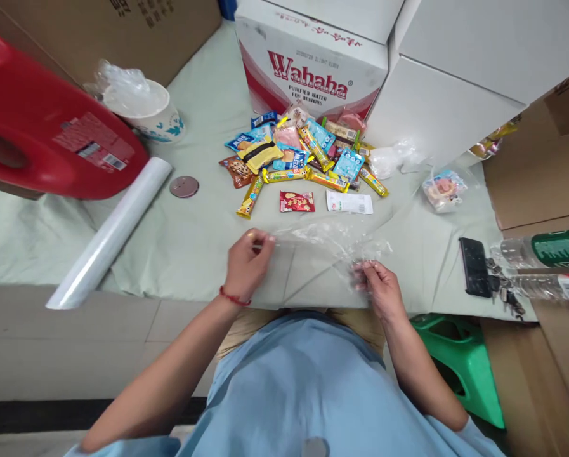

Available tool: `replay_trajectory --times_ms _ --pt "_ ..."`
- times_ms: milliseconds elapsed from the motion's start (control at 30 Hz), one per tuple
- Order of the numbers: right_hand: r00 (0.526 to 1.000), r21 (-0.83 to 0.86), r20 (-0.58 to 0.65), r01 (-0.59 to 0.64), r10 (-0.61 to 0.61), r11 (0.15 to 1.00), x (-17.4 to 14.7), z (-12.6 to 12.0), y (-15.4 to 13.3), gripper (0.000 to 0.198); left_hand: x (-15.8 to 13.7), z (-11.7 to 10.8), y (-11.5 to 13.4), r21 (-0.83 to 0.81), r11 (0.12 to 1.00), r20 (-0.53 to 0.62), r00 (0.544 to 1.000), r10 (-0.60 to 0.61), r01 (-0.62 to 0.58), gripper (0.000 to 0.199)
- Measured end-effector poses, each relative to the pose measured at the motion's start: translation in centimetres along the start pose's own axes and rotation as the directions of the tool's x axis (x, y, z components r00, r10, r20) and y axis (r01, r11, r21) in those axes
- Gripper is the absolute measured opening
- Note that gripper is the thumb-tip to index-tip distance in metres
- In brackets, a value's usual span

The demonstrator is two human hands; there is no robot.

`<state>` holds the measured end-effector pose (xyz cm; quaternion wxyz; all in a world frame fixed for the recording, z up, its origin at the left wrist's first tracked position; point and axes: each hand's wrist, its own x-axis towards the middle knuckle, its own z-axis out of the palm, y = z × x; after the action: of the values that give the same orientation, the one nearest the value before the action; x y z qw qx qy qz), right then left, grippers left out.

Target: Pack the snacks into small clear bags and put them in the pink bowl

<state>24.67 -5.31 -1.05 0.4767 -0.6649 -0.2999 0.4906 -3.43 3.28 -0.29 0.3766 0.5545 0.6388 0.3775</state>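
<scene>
A clear plastic bag (320, 238) is stretched between my two hands, just over the table's front part. My left hand (250, 257) pinches its left end. At the right end, my right hand (380, 282) grips it between thumb and fingers. Beyond the bag lie a red snack packet (297, 201) and a white packet (349, 202), side by side. Behind these is a pile of wrapped snacks (288, 152) in yellow, blue, brown and pink. Loose clear plastic bags (393, 158) lie to the right of the pile.
A Wahaha carton (313, 70) stands behind the pile. On the left are a red jug (51, 127), a paper cup (153, 117), a plastic roll (110, 231) and a round disc (184, 186). To the right are a filled bag (443, 190), phone (474, 266), keys (505, 292) and bottles (545, 251).
</scene>
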Motion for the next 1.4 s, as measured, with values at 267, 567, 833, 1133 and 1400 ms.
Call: replay_trajectory --times_ms 267,567,833,1133,1400 --pt "0.958 -0.110 0.273 0.118 -0.084 0.987 1.7 3.2 -0.2 0.042 -7.4 -6.7 -4.5 0.012 0.946 -0.247 0.918 -0.310 0.323 0.028" --pt "0.957 0.122 0.290 -0.023 -0.013 0.992 1.8 5.4 -2.2 0.041 -10.4 -6.0 -1.9 -0.306 0.825 0.089 0.878 -0.471 0.474 0.037" --pt "0.975 -0.155 0.219 0.012 0.022 0.988 1.4 2.5 -0.5 0.048 -8.4 -7.2 0.3 0.686 0.725 0.107 0.980 -0.169 0.050 0.036" --pt "0.988 -0.139 0.152 0.062 -0.040 0.988 0.5 2.1 -0.7 0.050 -2.6 1.8 0.8 0.538 0.569 0.433 0.783 0.445 -0.621 0.033" --pt "0.998 -0.294 0.023 -0.056 0.065 0.954 -0.4 -4.6 -0.4 0.054 -0.8 3.2 -1.5 0.610 0.605 0.398 0.858 0.325 -0.512 0.053"
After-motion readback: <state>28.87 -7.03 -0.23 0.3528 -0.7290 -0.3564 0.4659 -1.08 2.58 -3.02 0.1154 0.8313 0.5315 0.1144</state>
